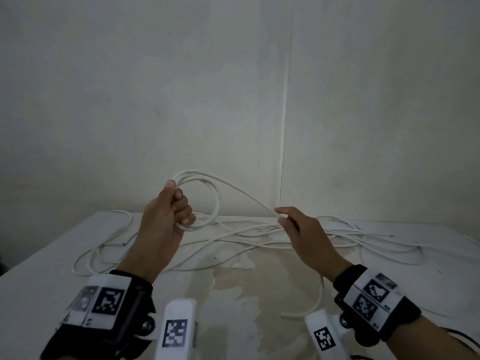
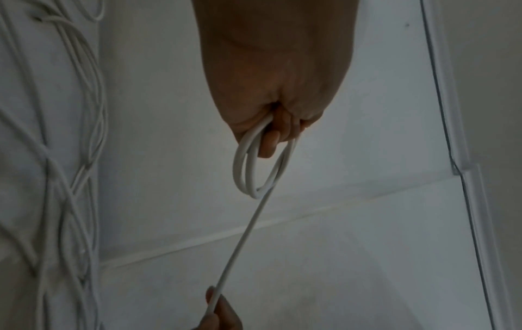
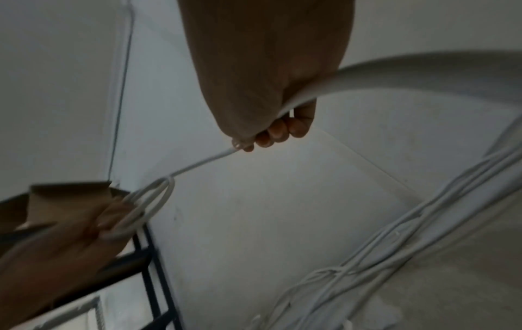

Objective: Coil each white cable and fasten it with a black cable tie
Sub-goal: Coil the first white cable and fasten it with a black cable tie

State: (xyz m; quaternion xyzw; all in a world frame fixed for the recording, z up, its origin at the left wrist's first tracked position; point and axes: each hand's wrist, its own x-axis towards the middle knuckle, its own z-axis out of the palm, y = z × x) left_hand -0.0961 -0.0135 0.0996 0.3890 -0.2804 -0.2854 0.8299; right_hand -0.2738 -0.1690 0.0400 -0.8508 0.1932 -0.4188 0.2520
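In the head view, the left hand is raised mid-frame, its grip closed around a small coil of white cable so the finished loops stay stacked. The right hand, to the right of centre, pinches the free run of that cable between thumb and fingers, probably to keep it taut and feed the next loop. Loose white cables lie tangled across the tabletop behind both hands. No black cable tie shows anywhere.

The left wrist view shows the coil hanging below the fist, with one strand running down to the right hand's fingertips, which are cut off at the bottom edge.

In the right wrist view the strand passes under the curled fingers. The left hand, lower left, is blurred, and the brown shape behind it is unclear.
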